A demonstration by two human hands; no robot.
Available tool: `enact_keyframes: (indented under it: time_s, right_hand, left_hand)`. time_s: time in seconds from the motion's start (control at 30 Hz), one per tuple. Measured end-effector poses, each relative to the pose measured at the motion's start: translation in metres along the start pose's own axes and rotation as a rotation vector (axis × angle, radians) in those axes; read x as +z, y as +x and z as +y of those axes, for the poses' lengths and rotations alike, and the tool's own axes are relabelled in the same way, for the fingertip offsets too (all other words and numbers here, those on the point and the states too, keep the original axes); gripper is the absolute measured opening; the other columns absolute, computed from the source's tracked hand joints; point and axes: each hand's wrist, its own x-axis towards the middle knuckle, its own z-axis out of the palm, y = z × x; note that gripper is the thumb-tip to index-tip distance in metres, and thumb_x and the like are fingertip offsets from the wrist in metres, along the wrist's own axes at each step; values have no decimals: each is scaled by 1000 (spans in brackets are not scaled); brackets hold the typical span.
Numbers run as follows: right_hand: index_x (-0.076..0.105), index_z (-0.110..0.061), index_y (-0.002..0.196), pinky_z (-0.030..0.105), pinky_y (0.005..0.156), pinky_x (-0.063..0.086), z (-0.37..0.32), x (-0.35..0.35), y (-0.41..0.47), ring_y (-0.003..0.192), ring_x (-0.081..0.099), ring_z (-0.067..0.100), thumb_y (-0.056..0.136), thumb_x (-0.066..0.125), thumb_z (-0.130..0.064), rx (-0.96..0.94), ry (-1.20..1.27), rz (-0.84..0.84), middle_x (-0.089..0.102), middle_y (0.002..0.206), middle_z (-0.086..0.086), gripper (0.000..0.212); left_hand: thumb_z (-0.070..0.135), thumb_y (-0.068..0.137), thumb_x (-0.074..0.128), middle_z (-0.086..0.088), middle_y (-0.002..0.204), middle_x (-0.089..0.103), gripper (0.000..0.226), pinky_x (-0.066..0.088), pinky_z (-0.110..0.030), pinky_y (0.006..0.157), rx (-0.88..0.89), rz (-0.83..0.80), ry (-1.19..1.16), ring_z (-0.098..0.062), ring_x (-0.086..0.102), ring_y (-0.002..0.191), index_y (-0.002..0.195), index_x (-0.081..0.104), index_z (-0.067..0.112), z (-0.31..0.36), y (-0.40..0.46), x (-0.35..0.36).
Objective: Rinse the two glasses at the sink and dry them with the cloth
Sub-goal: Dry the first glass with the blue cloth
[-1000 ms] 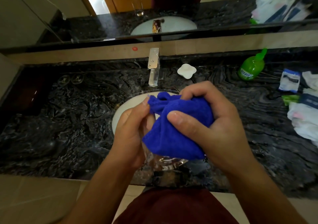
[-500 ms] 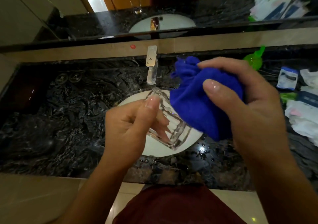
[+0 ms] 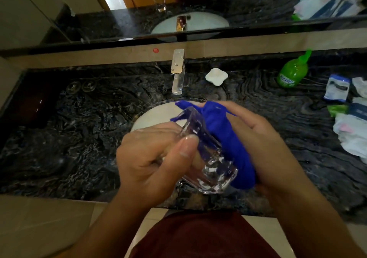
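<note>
View from above of a bathroom counter of dark veined stone (image 3: 278, 118), with a person's two hands meeting in the centre of the frame over a white oval sink (image 3: 158, 113). The left hand (image 3: 151, 158), at centre left, curls its fingers and thumb round a clear glass (image 3: 208, 168), which lies tilted with its thick base toward the lower right and its rim toward the upper left. The right hand (image 3: 268, 144), at centre right, grips a bright blue cloth (image 3: 228, 142) bunched into a roll and pressed along the right side of the glass; a tip of the cloth pokes out near the rim. Just above the hands stands a chrome tap (image 3: 178, 71), and to its right a small white soap dish (image 3: 216, 76). At upper right sits a green bottle (image 3: 292, 73), tilted, and near the right edge lie white and blue packets (image 3: 336, 87). A mirror (image 3: 79, 9) fills the top of the frame; in it a second glass (image 3: 159, 3) shows, standing upright. A dark red garment appears at the bottom centre.
</note>
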Motion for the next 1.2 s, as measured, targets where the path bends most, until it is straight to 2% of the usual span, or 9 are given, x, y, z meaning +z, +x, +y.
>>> enact_keyframes:
  time_s: [0.13,0.2,0.33,0.43,0.57,0.67,0.87,1.03,1.2]
  right_hand:
    - [83,-29,79,25,71,60,11,1,-1,74,73,9,80,66,-36,146,332,9,78,83,-4,18]
    - [80,-28,93,32,78,59,14,-2,-2,84,74,13,87,69,-37,88,358,20,78,92,-3,15]
    - [70,-25,119,38,82,62,10,-8,-4,101,75,25,87,67,-42,-100,105,115,76,112,6,37]
    - [67,-31,117,20,71,58,7,-2,-11,94,75,12,87,70,-40,-249,-114,213,76,106,-6,31]
    - [68,-32,107,13,65,51,4,-4,-6,81,72,6,90,69,-44,-226,-264,147,74,91,-12,21]
    - [69,-34,103,15,66,50,-1,-13,3,81,70,5,90,64,-49,-190,-398,149,73,90,-14,21]
    - [57,-41,128,14,83,47,-15,-1,8,108,59,3,83,67,-63,-344,-730,-13,54,122,-21,51]
    - [69,-28,112,20,70,54,-11,-4,22,79,71,6,91,62,-51,-93,-399,-120,74,93,-2,32]
    - [78,-19,102,34,80,59,6,-13,23,87,75,23,87,70,-39,157,77,-95,77,98,16,26]
  left_hand:
    - [37,107,45,6,65,68,47,50,-28,59,101,72,-55,-11,67,60,71,67,15,-12,4,9]
    - [37,106,49,5,71,69,41,52,-33,59,103,88,-40,-14,69,63,80,69,13,-19,5,12]
    - [35,100,56,4,81,74,28,56,-34,67,-70,-55,-43,-16,72,73,85,72,18,-20,10,6]
    - [23,91,66,-4,86,76,20,59,-40,71,-216,-173,-103,-22,74,80,88,71,4,-17,12,2]
    - [23,85,76,-8,82,75,24,57,-51,69,-310,-330,-152,-29,73,76,88,67,1,-15,14,-7]
    - [25,87,74,-3,79,75,15,58,-47,69,-372,-381,-163,-22,74,73,87,67,12,-13,12,-10]
    - [24,87,72,6,85,77,13,56,-22,74,-317,-432,-17,-11,74,83,93,73,13,-11,16,-7]
    - [21,87,75,4,83,77,9,57,-36,75,-272,-445,-82,-17,74,80,92,71,15,-9,10,-9]
    - [18,84,78,1,91,75,16,55,-46,77,-208,-432,-99,-25,72,87,95,73,8,-14,4,-5]
